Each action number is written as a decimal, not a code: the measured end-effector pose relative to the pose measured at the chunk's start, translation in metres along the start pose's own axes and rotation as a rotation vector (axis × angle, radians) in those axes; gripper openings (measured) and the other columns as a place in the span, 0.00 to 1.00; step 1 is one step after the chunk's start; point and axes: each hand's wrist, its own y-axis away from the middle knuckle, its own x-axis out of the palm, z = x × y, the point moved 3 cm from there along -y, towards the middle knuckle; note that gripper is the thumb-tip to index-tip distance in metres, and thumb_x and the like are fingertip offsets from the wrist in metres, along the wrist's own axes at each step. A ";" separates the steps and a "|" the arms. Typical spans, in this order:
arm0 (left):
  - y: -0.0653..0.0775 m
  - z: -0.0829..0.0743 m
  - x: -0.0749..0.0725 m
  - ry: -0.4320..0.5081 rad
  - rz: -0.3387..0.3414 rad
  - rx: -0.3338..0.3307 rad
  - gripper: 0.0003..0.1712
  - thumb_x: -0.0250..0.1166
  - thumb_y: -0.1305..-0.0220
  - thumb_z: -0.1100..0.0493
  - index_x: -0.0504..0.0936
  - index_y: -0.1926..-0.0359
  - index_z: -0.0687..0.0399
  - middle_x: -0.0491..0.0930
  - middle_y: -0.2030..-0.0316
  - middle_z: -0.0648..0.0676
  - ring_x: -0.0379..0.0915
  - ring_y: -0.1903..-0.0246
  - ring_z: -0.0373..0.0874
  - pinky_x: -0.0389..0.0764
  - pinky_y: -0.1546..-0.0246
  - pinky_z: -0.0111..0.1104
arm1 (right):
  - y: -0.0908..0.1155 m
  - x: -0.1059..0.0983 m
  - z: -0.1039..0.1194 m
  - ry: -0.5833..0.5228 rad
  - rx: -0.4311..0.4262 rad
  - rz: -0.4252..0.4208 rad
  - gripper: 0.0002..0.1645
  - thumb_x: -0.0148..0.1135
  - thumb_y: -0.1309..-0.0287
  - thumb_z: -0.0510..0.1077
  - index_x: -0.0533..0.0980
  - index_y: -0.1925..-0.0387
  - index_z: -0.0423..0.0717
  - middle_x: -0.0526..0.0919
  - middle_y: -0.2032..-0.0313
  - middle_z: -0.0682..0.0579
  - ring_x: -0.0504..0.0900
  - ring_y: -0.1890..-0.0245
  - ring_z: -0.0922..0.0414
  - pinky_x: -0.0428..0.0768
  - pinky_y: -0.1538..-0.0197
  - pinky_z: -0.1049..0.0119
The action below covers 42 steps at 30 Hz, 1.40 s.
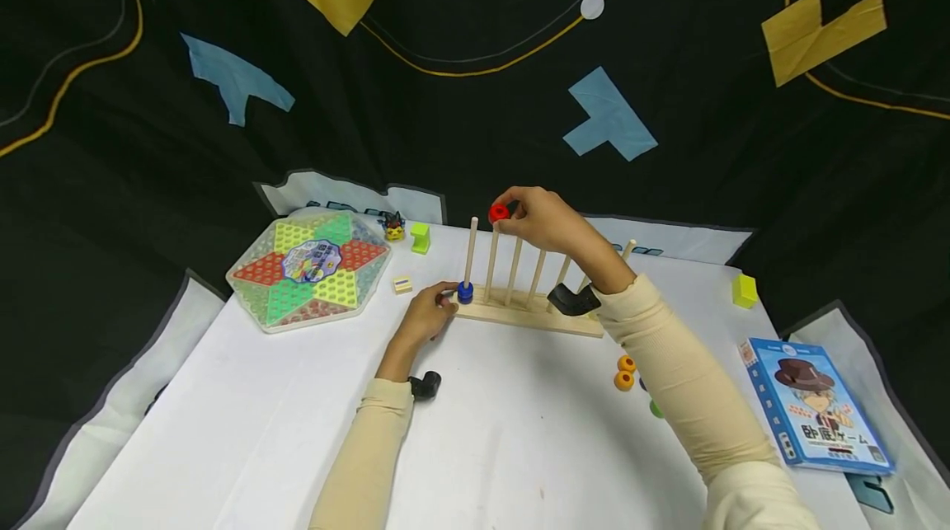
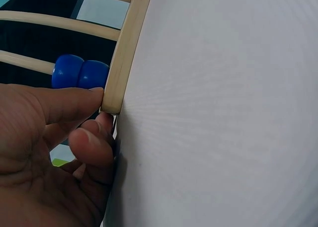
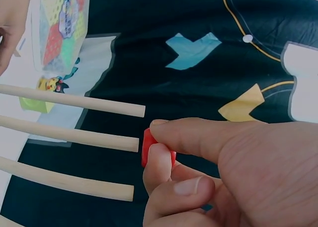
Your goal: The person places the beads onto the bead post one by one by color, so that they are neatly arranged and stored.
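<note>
A wooden peg rack (image 1: 530,320) with several upright pegs stands on the white table. Two blue beads (image 2: 68,71) are stacked at the foot of its leftmost peg. My left hand (image 1: 425,318) grips the left end of the rack's base, fingertips right beside the blue beads. Up at the peg tops, my right hand (image 1: 545,221) pinches a red bead (image 1: 499,212) between thumb and fingers. In the right wrist view the red bead (image 3: 147,148) is just off the tip of the second peg (image 3: 99,139) from the left.
Orange beads (image 1: 624,381) and a green bead (image 1: 656,409) lie by the right forearm. A Chinese checkers board (image 1: 256,299) is at the left, with a small figure (image 1: 394,226) and a green block (image 1: 420,238) behind. A blue game box (image 1: 816,406) and a yellow block (image 1: 745,291) are at the right.
</note>
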 end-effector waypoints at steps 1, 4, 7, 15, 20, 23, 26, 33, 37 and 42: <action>0.000 0.000 0.000 -0.001 -0.001 0.002 0.24 0.62 0.37 0.65 0.75 0.39 0.51 0.71 0.70 0.53 0.62 0.86 0.39 0.67 0.89 0.28 | 0.000 0.000 0.000 0.001 0.000 0.001 0.25 0.61 0.38 0.49 0.72 0.41 0.46 0.78 0.67 0.48 0.74 0.72 0.54 0.73 0.73 0.65; -0.001 0.000 0.000 0.001 -0.001 -0.002 0.24 0.62 0.37 0.64 0.75 0.39 0.50 0.72 0.69 0.53 0.61 0.86 0.39 0.67 0.89 0.27 | 0.000 -0.001 0.001 0.007 0.011 0.005 0.25 0.61 0.38 0.49 0.72 0.41 0.46 0.78 0.67 0.48 0.74 0.72 0.54 0.73 0.72 0.65; 0.000 0.000 0.000 0.006 0.000 -0.010 0.24 0.62 0.37 0.64 0.75 0.39 0.49 0.71 0.69 0.54 0.61 0.86 0.39 0.66 0.89 0.27 | 0.000 0.000 0.001 0.008 0.020 0.015 0.24 0.61 0.38 0.50 0.72 0.42 0.47 0.77 0.66 0.47 0.74 0.71 0.53 0.73 0.71 0.64; 0.001 -0.002 0.001 -0.004 -0.010 -0.011 0.24 0.62 0.37 0.64 0.76 0.39 0.49 0.71 0.68 0.54 0.61 0.86 0.39 0.66 0.89 0.27 | 0.003 -0.002 0.002 0.026 0.007 -0.001 0.24 0.61 0.38 0.50 0.73 0.41 0.49 0.77 0.67 0.48 0.75 0.71 0.53 0.75 0.70 0.63; 0.001 -0.002 0.001 0.000 -0.003 -0.020 0.24 0.61 0.37 0.64 0.75 0.39 0.50 0.71 0.68 0.54 0.61 0.86 0.39 0.67 0.89 0.27 | 0.012 -0.010 -0.006 0.012 0.013 -0.032 0.23 0.60 0.37 0.50 0.73 0.42 0.50 0.76 0.68 0.49 0.74 0.72 0.53 0.75 0.70 0.62; 0.001 -0.002 0.001 0.008 0.000 -0.026 0.25 0.61 0.37 0.65 0.75 0.39 0.50 0.72 0.67 0.54 0.61 0.86 0.38 0.67 0.89 0.27 | 0.025 -0.019 -0.014 -0.006 0.004 -0.074 0.22 0.59 0.36 0.50 0.74 0.42 0.51 0.76 0.68 0.49 0.73 0.73 0.53 0.73 0.71 0.62; 0.001 -0.002 0.000 0.014 0.000 -0.024 0.25 0.62 0.38 0.65 0.75 0.39 0.50 0.72 0.67 0.54 0.61 0.86 0.38 0.67 0.89 0.26 | 0.042 -0.033 -0.027 -0.035 0.000 -0.133 0.21 0.59 0.36 0.49 0.74 0.43 0.51 0.75 0.69 0.49 0.71 0.74 0.53 0.71 0.73 0.62; 0.001 -0.004 0.000 0.014 0.000 -0.027 0.26 0.62 0.38 0.66 0.75 0.38 0.49 0.71 0.66 0.54 0.61 0.85 0.38 0.67 0.89 0.26 | 0.099 -0.062 -0.090 -0.173 0.142 -0.230 0.26 0.56 0.36 0.58 0.70 0.40 0.54 0.74 0.63 0.45 0.74 0.61 0.50 0.72 0.62 0.59; 0.001 -0.003 0.000 0.017 0.001 -0.029 0.26 0.62 0.38 0.65 0.75 0.39 0.49 0.71 0.66 0.54 0.61 0.85 0.38 0.67 0.89 0.27 | 0.134 -0.057 -0.139 -0.223 0.250 -0.226 0.28 0.50 0.33 0.60 0.68 0.38 0.53 0.73 0.54 0.42 0.72 0.57 0.48 0.75 0.60 0.61; -0.001 -0.001 0.002 0.028 -0.001 -0.023 0.25 0.62 0.38 0.66 0.76 0.39 0.49 0.72 0.66 0.54 0.59 0.87 0.38 0.66 0.91 0.26 | 0.167 -0.018 -0.207 -0.262 0.331 -0.117 0.28 0.49 0.32 0.59 0.67 0.37 0.49 0.71 0.55 0.39 0.69 0.64 0.47 0.75 0.69 0.65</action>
